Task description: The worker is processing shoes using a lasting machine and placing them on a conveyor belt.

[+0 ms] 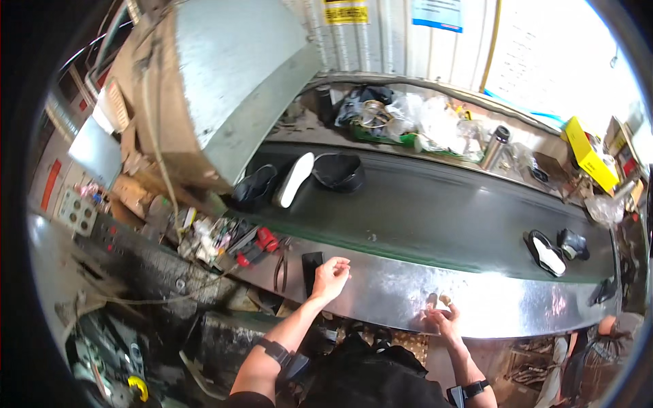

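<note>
My left hand (330,279) hovers over the metal ledge with fingers loosely bent and apart, nothing visible in it. Just left of it lies a flat black rectangular object (311,266), with pliers (281,266) beyond. Above the same ledge is my right hand (445,321), its thumb and fingers spread, close to a small tan piece (445,299). Whether the fingertips touch that piece I cannot tell. Across the dark belt (435,217), a white-soled shoe (296,180) lies between two dark shoe pieces at left. Another white-soled shoe (547,253) and a dark shoe piece (573,243) are at right.
A grey metal hood (238,61) covers the belt's left end. Red-handled tools (258,246) and clutter lie left of the ledge. Behind the belt, a shelf holds plastic bags (435,119), a metal flask (496,146) and a yellow box (590,155). Machinery stands at lower left.
</note>
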Demonstrator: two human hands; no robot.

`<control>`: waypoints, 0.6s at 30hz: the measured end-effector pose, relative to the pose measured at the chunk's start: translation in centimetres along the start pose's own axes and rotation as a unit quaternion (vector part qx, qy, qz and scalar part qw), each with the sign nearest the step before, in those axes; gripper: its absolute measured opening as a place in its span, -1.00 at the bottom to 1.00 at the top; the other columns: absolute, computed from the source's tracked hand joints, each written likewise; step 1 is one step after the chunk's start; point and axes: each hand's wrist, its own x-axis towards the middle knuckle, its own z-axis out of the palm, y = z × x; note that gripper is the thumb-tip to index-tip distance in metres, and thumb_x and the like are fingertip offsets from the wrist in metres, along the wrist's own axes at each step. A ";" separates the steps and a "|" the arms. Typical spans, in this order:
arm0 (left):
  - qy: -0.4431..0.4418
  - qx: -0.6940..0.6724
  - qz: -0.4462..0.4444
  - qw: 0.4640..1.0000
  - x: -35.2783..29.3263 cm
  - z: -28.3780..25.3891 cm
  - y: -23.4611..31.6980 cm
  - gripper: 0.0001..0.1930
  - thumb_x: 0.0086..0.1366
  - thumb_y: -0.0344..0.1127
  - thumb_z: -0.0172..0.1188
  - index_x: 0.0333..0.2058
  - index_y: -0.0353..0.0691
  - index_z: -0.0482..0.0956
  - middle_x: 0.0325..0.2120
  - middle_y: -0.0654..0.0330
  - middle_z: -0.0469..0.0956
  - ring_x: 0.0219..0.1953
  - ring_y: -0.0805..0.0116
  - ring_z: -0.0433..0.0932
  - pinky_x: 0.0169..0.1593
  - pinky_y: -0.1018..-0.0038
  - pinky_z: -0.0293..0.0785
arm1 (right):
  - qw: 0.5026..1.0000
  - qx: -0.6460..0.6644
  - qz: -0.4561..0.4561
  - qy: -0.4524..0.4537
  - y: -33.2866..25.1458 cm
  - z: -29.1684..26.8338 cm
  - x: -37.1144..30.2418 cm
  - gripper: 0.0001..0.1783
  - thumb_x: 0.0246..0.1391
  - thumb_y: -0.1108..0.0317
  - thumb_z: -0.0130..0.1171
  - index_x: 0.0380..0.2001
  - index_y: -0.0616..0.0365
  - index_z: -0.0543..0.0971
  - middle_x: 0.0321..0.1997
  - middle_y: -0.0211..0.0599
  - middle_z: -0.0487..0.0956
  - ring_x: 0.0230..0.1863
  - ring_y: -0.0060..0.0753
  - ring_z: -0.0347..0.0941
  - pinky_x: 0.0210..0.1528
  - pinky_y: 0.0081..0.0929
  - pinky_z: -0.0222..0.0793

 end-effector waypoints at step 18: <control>-0.312 0.136 0.128 0.931 26.2 2.4 6.7 -0.38 0.12 -0.32 0.37 0.19 -0.12 0.45 -0.27 0.14 0.72 -0.04 0.16 0.64 0.29 0.22 0.28 | 0.993 0.063 0.028 0.095 -6.6 7.7 1.9 -0.20 0.21 0.39 0.27 0.42 0.07 0.11 -0.10 -0.13 0.65 -0.17 -0.36 0.61 -0.09 -0.33 0.61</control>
